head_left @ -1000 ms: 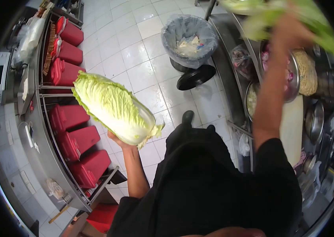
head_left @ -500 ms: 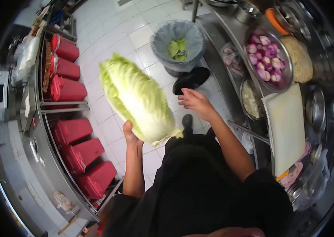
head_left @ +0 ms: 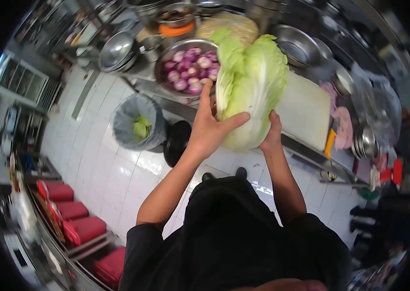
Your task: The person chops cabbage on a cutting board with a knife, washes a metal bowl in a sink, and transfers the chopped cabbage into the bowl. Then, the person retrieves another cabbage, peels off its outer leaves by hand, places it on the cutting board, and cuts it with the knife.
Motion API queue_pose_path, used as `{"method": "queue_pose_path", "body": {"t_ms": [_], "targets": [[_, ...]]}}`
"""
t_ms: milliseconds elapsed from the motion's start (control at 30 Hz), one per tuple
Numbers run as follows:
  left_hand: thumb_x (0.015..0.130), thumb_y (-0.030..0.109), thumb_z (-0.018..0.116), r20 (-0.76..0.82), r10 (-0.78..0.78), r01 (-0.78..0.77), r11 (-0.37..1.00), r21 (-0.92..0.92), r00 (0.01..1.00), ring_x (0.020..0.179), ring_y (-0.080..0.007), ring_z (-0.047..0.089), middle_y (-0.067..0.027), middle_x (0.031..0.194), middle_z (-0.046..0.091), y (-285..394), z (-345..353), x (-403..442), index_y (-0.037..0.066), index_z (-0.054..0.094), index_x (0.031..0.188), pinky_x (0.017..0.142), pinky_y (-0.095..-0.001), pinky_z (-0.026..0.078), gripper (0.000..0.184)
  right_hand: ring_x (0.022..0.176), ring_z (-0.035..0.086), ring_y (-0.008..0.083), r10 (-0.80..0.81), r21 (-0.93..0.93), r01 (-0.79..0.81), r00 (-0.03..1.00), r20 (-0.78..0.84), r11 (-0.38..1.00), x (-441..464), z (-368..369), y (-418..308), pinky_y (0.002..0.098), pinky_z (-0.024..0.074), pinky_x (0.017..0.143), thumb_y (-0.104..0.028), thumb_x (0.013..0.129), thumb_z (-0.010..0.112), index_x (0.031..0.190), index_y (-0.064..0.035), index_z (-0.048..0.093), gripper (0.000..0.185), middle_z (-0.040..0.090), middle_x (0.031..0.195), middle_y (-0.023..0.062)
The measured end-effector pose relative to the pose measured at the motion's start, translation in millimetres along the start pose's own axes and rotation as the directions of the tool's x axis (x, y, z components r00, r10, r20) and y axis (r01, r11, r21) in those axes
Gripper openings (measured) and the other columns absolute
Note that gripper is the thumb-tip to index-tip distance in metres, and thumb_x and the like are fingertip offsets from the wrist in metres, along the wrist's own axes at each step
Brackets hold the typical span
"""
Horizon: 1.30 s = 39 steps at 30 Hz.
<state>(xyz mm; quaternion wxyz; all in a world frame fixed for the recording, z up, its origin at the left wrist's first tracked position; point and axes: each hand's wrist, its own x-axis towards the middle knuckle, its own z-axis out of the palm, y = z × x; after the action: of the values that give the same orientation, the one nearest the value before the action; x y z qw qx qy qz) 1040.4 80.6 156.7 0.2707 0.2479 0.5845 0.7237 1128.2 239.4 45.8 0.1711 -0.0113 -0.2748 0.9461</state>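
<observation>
A large napa cabbage (head_left: 252, 94) is held up in front of me, between both hands, its leafy end pointing away. My left hand (head_left: 212, 123) grips its left side near the base, thumb laid across the front. At the lower right side, my right hand (head_left: 272, 133) presses against the cabbage, its fingers partly hidden behind it. Just beyond lies a white cutting board (head_left: 307, 109) on the steel counter. A steel bowl of peeled purple onions (head_left: 193, 70) is left of the cabbage, which overlaps its edge.
Below the counter's left part stands a bin lined with a grey bag (head_left: 134, 109), green leaves inside, beside a black lid (head_left: 178, 143). An orange handle (head_left: 330, 143) and a pink cloth (head_left: 344, 128) lie right of the board. Red containers (head_left: 83, 228) line the lower left.
My view has turned right toward the counter, and the cabbage has come round with it. My right hand, empty before, now holds the cabbage together with my left.
</observation>
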Motion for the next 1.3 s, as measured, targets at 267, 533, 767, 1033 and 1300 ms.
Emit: {"method": "queue_pose_path", "body": {"t_ms": [267,533,767,1033,1300], "targets": [[0.078,0.013,0.075,0.192,-0.098,0.097,0.995,0.018,0.977,0.122,-0.0268,0.044,-0.0212,0.136,0.037,-48.8,95.5,12.7,0.001,0.012,0.146,0.099,-0.0369,0.039,0.093,0.123,0.047,0.0311,-0.412,-0.127,0.393,0.841,-0.352,0.911,-17.7,-64.0,-79.4,0.0465,0.0399,0.103,-0.062,0.086,0.043,0.141,-0.0098,0.034,0.077,0.043,0.14,0.0121],[0.075,0.034,0.078,0.222,-0.069,0.003,0.959,0.284,0.973,0.124,-0.025,0.04,-0.0165,0.129,0.046,-61.0,162.4,8.9,0.0,0.035,0.138,0.099,-0.0389,0.036,0.084,0.123,0.047,0.0308,-0.386,-0.084,0.378,0.88,-0.278,0.922,-38.5,-108.1,-123.7,0.0464,0.0398,0.103,-0.062,0.086,0.042,0.141,-0.0101,0.034,0.076,0.043,0.14,0.012],[0.074,0.033,0.078,0.179,-0.168,0.145,0.98,0.138,0.969,0.102,-0.0235,0.057,-0.0174,0.115,0.053,-59.1,199.2,47.4,-0.007,0.04,0.129,0.083,-0.0337,0.049,0.078,0.123,0.047,0.0305,-0.337,-0.038,0.338,0.912,-0.233,0.94,-48.3,-123.8,-137.5,0.0463,0.0397,0.103,-0.062,0.086,0.042,0.141,-0.0104,0.034,0.076,0.043,0.14,0.0119],[0.067,0.011,0.076,-0.057,0.056,-0.052,0.996,0.073,0.997,0.094,-0.0246,0.061,-0.0176,0.103,0.059,-52.9,217.2,60.4,-0.003,0.043,0.111,0.083,-0.0334,0.048,0.057,0.123,0.047,0.0302,-0.359,-0.014,0.365,0.906,-0.225,0.931,-52.8,-130.5,-137.4,0.0461,0.0396,0.103,-0.061,0.087,0.041,0.142,-0.0107,0.034,0.075,0.043,0.14,0.0118],[0.069,0.008,0.076,0.168,0.279,-0.321,0.884,0.34,0.946,0.101,-0.0221,0.058,-0.0157,0.107,0.058,-56.9,214.0,42.7,-0.003,0.041,0.117,0.088,-0.0331,0.046,0.061,0.12,0.049,0.0287,-0.345,0.021,0.374,0.875,-0.34,0.927,-51.4,-139.1,-134.6,0.043,0.0402,0.102,-0.056,0.088,0.043,0.137,-0.0103,0.041,0.067,0.048,0.135,0.0112]]}}
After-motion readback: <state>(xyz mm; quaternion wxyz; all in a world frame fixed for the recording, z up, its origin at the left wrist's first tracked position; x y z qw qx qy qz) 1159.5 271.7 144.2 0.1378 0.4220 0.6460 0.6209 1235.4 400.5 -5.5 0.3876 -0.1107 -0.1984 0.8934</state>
